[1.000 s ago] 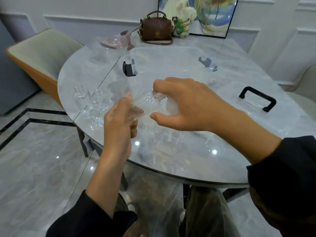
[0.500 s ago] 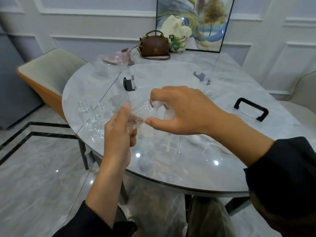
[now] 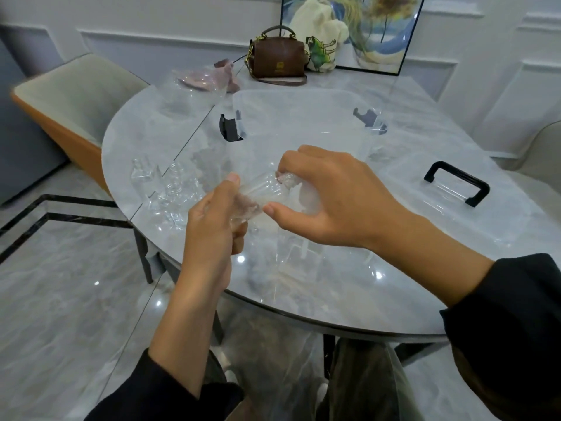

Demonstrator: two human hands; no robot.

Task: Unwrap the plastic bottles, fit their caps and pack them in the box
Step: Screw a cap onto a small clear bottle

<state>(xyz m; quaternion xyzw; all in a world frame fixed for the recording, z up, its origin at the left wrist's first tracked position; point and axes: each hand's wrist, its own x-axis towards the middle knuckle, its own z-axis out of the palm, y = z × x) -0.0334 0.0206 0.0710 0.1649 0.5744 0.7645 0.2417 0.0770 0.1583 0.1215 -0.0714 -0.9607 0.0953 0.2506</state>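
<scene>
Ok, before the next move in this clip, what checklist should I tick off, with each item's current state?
1. Left hand grips the bottle by its body: ok.
2. Right hand has fingers curled at the bottle's neck: ok.
3. Cap seated on the neck: cannot tell, fingers hide it.
4. Wrap fully off this bottle: cannot tell, clear on clear.
5. Box open, lid lying to its right: ok.
6. Spare bottles waiting left of the box: ok.
</scene>
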